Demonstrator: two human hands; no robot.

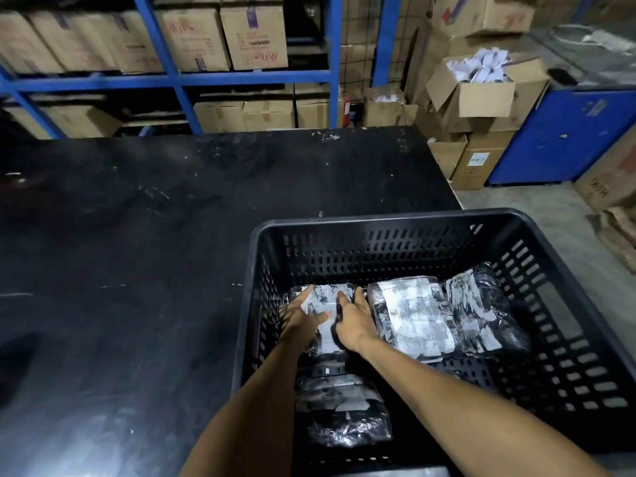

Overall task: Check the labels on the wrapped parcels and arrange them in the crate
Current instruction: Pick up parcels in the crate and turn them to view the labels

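I have both hands down inside the black crate, which sits at the near right corner of the dark table. My left hand lies flat and spread on the left edge of a wrapped parcel, and my right hand presses its right side, fingers curled over the top; so I hold it between my palms rather than clenched in a fist. The parcel lies in the far left corner of the crate floor, close to the left wall. I judge this the settling step: squaring it into its place beside the others. Its long side runs from me toward the far wall, white label facing up, though the print is too blurred to read. Just to its right lies a second parcel, turned much the same way, and beyond that a third one angled toward the right wall. A fourth package lies nearer me, between my forearms. Next I should nudge the one I hold flush against its neighbour, let go, and see whether the bare floor on the near right needs filling.
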